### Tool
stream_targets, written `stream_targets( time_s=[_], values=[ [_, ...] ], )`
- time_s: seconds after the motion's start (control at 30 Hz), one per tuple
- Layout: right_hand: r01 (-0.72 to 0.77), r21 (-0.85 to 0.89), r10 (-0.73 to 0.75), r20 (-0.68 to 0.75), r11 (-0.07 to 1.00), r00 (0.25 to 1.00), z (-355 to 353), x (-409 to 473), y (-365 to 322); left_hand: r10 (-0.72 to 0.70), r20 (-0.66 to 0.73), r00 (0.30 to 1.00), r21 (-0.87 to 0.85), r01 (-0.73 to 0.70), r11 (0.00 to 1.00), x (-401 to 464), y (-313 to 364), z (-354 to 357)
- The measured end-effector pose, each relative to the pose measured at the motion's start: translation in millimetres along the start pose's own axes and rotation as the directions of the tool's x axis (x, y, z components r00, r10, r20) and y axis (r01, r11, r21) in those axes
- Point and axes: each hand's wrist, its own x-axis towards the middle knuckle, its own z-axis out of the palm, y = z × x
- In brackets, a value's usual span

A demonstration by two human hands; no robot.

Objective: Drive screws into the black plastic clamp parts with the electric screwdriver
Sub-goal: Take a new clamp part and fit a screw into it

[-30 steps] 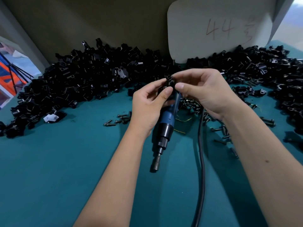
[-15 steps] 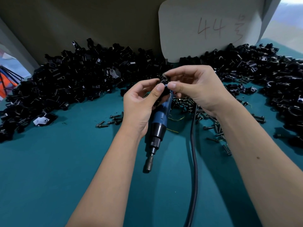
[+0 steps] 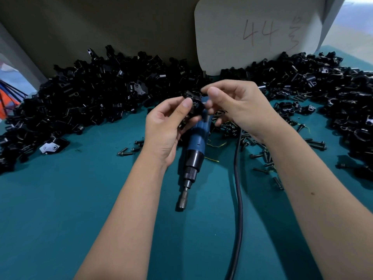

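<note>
Clamp (image 3: pixel 194 102): small black plastic part, held above the middle of the surface (image 3: pixel 60 219), over the rear of the screwdriver (image 3: pixel 195 147). Left hand (image 3: pixel 167 128) pinches it, thumb on top, fingers curled under. Right hand (image 3: pixel 240 107) has thumb and forefinger pinched narrow at the clamp's upper right side; likely seating a screw, but too small and dark to tell.

Handling, judged: light, stiff, hard plastic, smooth and a bit slippery; irregular shape with a ring section. Best held by the flat sides, leaving the screw hole open. Unlikely to break under finger pressure.

Screwdriver lies flat near the surface's centre, blue body, bit end toward the near edge, untouched. Its black cable (image 3: pixel 238 178) runs beside it to the near edge, under the right forearm; could snag when the tool is lifted.

Around: big pile of clamps (image 3: pixel 90 98) along the far edge, left side; another pile (image 3: pixel 333 87) at the far right. Loose screws (image 3: pixel 262 156) scattered right of the cable, a few more (image 3: pixel 129 150) left of the tool. White card (image 3: pixel 256 35) marked 44 leans at the far edge.
</note>
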Motion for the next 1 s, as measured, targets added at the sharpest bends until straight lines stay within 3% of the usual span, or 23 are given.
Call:
stream_targets(
  time_s=[0.03, 0.07, 0.13, 0.2, 0.3, 0.53, 0.83, 0.93, 1.0],
  values=[
    [-0.007, -0.240, -0.004, -0.046, 0.971, 0.999, -3.0, 0.6, 2.4, -0.009, -0.056, 0.998, -0.022, 0.007, 1.000, 1.1, 0.6, -1.3],
    [-0.016, -0.494, -0.016, -0.059, 0.869, 0.998, -6.0, 1.0, 5.5, -0.020, -0.104, 0.994, -0.044, 0.016, 0.999, 2.2, 1.3, -2.9],
    [-0.075, -0.731, 0.054, -0.051, 0.678, 0.997, -6.4, -1.9, 8.8, -0.040, -0.152, 0.988, -0.064, 0.030, 0.997, 4.1, 3.1, -6.0],
    [-0.135, -0.777, 0.166, -0.040, 0.615, 0.985, 1.1, -5.9, 7.3, -0.045, -0.162, 0.986, -0.053, 0.036, 0.998, 5.6, 3.2, -8.6],
    [-0.176, -0.834, 0.191, -0.086, 0.523, 0.978, 16.3, -6.2, 4.0, -0.041, -0.163, 0.986, -0.042, 0.035, 0.999, 5.4, 3.2, -8.0],
    [-0.265, -0.860, 0.339, -0.115, 0.437, 0.934, 20.0, -1.8, -2.4, -0.040, -0.172, 0.984, -0.013, 0.038, 0.999, 4.6, 1.1, -7.8],
    [-0.186, -0.913, 0.276, -0.086, 0.362, 0.957, 27.4, -6.8, -2.2, -0.044, -0.187, 0.981, 0.007, 0.046, 0.999, 4.1, -0.5, -9.2],
    [-0.177, -0.910, 0.193, -0.111, 0.374, 0.975, 23.3, -7.7, 4.0, -0.044, -0.192, 0.980, 0.011, 0.046, 0.999, 3.3, -1.0, -9.4],
    [-0.217, -0.872, 0.125, -0.180, 0.440, 0.976, 15.8, -6.8, 6.8, -0.046, -0.189, 0.981, 0.005, 0.048, 0.999, 3.6, -1.7, -9.4]
  ],
)
